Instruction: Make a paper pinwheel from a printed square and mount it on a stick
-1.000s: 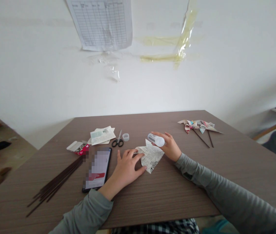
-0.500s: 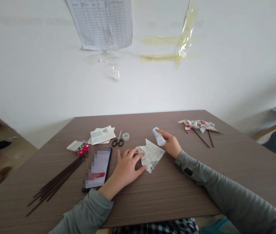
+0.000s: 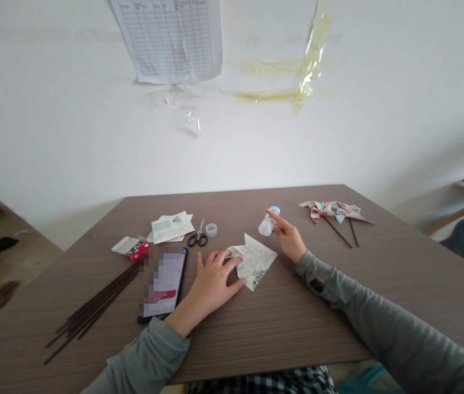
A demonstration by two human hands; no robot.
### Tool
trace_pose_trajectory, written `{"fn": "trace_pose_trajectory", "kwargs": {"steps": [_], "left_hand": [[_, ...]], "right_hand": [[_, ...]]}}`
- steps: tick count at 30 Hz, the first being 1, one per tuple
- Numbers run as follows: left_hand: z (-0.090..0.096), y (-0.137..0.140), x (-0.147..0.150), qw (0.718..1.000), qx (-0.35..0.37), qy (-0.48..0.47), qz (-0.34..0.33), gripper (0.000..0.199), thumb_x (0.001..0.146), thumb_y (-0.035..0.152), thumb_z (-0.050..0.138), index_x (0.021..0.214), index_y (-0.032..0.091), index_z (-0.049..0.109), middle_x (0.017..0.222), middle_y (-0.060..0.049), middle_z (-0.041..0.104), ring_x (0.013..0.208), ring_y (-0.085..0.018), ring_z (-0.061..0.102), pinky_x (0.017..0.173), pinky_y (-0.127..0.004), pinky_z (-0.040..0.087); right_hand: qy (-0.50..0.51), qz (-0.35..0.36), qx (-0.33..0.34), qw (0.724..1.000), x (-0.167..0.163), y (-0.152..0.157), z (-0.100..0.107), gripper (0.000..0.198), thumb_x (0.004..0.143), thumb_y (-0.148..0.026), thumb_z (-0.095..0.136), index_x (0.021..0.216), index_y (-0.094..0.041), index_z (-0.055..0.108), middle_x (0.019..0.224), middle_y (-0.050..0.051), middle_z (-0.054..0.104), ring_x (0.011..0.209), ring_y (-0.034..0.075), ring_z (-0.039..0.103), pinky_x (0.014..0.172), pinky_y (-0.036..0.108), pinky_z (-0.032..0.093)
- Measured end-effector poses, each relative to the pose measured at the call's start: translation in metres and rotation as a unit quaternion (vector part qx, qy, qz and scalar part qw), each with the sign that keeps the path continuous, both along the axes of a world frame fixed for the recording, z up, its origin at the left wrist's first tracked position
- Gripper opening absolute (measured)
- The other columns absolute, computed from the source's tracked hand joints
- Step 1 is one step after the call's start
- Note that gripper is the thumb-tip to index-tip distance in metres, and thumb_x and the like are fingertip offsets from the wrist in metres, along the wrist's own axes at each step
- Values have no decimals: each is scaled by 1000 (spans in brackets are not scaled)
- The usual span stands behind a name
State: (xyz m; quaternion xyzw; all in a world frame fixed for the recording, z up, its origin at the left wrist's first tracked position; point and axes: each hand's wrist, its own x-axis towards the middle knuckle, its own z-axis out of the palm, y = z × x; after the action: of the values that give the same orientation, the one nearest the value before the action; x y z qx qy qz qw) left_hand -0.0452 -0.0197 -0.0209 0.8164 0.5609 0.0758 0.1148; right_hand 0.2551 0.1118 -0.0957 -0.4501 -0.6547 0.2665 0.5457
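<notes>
Left grip (image 3: pixel 212 276): fingers spread apart, folds pinned down | folded newsprint piece (image 3: pixel 257 264): laid between grips on desk (image 3: pixel 256 323) | white blue-ended tube (image 3: pixel 265 225), probably glue: clamped in right grip (image 3: pixel 291 242), beyond newsprint, which is left uncovered.

The head-worn camera over there looks forward and down, close above the table (image 3: pixel 297 328), the wall (image 3: pixel 256 153) beyond filling its upper half.

Our spread left hand (image 3: pixel 212 280) touches the paper (image 3: pixel 260 261); our right hand (image 3: pixel 291 242) touches a tube (image 3: pixel 265 226) at the paper's one o'clock.
</notes>
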Motion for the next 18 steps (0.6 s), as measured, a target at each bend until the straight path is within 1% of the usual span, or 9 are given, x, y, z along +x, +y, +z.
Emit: {"fn": "trace_pose_trajectory", "kwargs": {"steps": [4, 8, 10, 12, 14, 18], "left_hand": [[-4, 1, -3, 1000, 3, -2, -9, 56, 119, 51, 87, 174, 41, 86, 188, -16, 75, 179, -54, 61, 151, -104, 29], [-6, 2, -5, 1000, 9, -16, -13, 55, 119, 52, 87, 173, 41, 86, 186, -16, 76, 178, -54, 61, 151, -104, 29], [-7, 2, -6, 1000, 11, -20, -12, 55, 118, 53, 88, 172, 41, 87, 186, -16, 77, 177, -54, 62, 151, -104, 28], [-6, 2, -5, 1000, 11, -22, -8, 55, 117, 53, 90, 171, 42, 88, 185, -16, 77, 177, -55, 63, 151, -104, 29], [-5, 2, -4, 1000, 10, -21, -5, 55, 116, 51, 91, 170, 42, 88, 185, -15, 78, 178, -54, 64, 152, -104, 29], [-4, 1, -3, 1000, 9, -11, -6, 55, 118, 50, 90, 172, 42, 87, 186, -16, 77, 179, -53, 63, 153, -103, 28]], "right_hand": [[-14, -29, -15, 999, 3, -1, 4, 56, 111, -43, 74, 160, -27, 96, 135, 11, 99, 127, 39, 92, 129, 67, 72], [-86, -37, 17, 995, 8, -3, 11, 51, 112, -33, 71, 155, -28, 99, 126, 14, 95, 121, 39, 90, 117, 61, 75], [-122, -47, 32, 991, 10, -3, 13, 49, 112, -30, 73, 153, -32, 100, 122, 13, 92, 120, 40, 89, 116, 60, 75], [-159, -57, 47, 985, 10, -4, 12, 46, 113, -27, 74, 149, -36, 102, 117, 12, 90, 119, 40, 88, 120, 62, 72], [-196, -67, 60, 976, 8, -4, 10, 47, 114, -23, 72, 147, -39, 102, 116, 12, 89, 119, 40, 87, 126, 65, 69], [-273, -82, 66, 956, 6, -5, 8, 54, 115, -14, 68, 147, -40, 102, 128, 13, 91, 125, 38, 86, 136, 69, 62]]}}
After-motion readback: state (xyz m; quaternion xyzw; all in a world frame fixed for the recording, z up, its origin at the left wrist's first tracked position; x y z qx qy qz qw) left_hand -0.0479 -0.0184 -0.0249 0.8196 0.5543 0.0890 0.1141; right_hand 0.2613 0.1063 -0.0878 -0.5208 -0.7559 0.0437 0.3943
